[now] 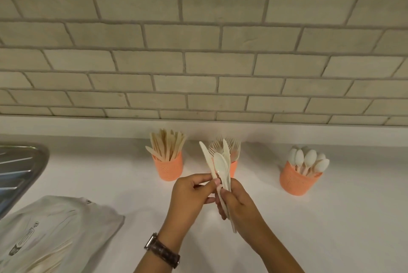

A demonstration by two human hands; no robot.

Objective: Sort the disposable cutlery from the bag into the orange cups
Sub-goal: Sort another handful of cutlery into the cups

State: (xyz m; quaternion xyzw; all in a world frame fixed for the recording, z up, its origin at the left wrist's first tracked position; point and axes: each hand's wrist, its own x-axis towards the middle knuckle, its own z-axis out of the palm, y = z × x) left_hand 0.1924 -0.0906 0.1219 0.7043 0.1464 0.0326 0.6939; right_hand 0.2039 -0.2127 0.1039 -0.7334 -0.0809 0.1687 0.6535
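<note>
Three orange cups stand in a row on the white counter: the left cup [169, 167] holds knives, the middle cup [233, 167] holds forks, the right cup [294, 181] holds spoons. In front of the middle cup my right hand [239, 208] grips a small bunch of cream cutlery [220, 166], two knives and a spoon, pointing up. My left hand [191, 193] pinches the bunch near the knife handle. The pale cloth bag [57, 228] lies at the lower left, with more cutlery showing through it.
A steel sink drainer [19, 169] sits at the left edge. A tiled brick-pattern wall [203, 51] rises right behind the cups. Bare counter [342, 217] lies at the right and in front of the cups.
</note>
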